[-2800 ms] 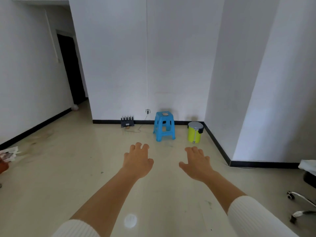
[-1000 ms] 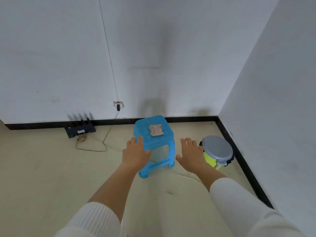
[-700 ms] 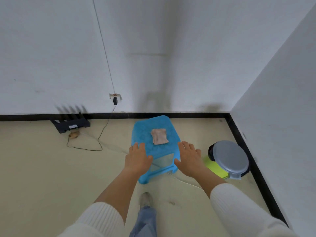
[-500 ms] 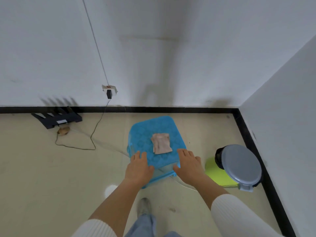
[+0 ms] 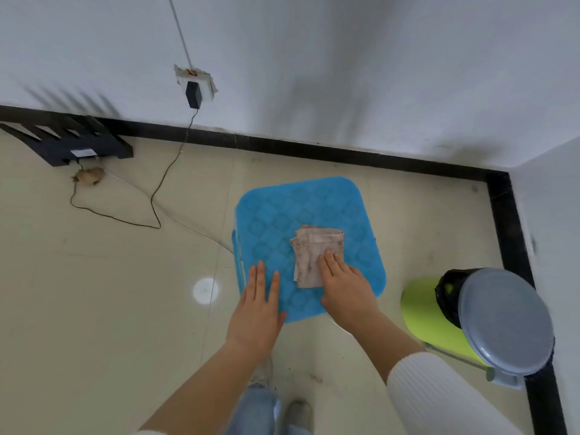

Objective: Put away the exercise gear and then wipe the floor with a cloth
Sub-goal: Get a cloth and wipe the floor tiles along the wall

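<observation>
A folded, stained beige cloth (image 5: 314, 249) lies on top of a blue plastic stool (image 5: 276, 221) standing on the pale tiled floor (image 5: 94, 309). My right hand (image 5: 343, 285) rests flat over the cloth's near edge, fingertips on the fabric, not closed around it. My left hand (image 5: 259, 309) hovers flat with its fingers together over the stool's near left edge, holding nothing. No exercise gear is in view.
A lime green pedal bin with a grey lid (image 5: 489, 321) stands right of the stool in the corner. A black router (image 5: 72, 142) sits by the baseboard at left, its cable (image 5: 157, 196) running to a wall plug (image 5: 193, 94). My feet (image 5: 273, 412) are below.
I have walked up to the stool and now look straight down on it. Both hands moved forward over the seat, and the right one came onto the cloth.
</observation>
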Motion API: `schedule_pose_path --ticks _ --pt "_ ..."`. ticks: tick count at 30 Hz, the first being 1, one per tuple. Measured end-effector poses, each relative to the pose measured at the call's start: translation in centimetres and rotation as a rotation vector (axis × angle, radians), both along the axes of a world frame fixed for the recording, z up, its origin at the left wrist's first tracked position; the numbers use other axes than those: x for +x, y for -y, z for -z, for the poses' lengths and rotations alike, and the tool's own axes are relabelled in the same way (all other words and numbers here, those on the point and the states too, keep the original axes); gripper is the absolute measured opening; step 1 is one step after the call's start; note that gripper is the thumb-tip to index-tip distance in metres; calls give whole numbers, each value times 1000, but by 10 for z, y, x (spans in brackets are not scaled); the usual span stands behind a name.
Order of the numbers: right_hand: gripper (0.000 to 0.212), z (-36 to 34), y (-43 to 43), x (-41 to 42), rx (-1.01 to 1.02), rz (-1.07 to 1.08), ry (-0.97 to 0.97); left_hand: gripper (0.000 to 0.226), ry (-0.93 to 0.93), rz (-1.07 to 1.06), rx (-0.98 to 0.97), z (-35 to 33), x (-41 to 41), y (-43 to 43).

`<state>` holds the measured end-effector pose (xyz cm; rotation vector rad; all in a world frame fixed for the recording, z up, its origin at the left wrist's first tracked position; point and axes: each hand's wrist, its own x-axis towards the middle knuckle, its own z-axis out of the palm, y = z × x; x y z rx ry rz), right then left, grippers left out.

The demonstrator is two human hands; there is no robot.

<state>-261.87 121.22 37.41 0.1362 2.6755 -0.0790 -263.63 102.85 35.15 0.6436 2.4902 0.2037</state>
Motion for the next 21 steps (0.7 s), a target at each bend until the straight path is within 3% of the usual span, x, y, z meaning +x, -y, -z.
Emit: schedule_pose_path --ticks 3,5,8,11,21 --pt "62 11 -1 -7 84 -46 -39 84 -7 43 -42 0 -1 -3" --pt "44 -4 1 -22 136 -95 -42 78 76 56 -87 -8 -9 -2" --pt "14 -27 2 -40 20 39 16 73 201 12 -87 -26 -17 2" --pt "19 -48 6 -39 -159 256 18 67 236 -164 -4 -51 -5 17" --pt "26 -165 67 15 -617 291 -43 63 155 -599 220 -172 78 62"
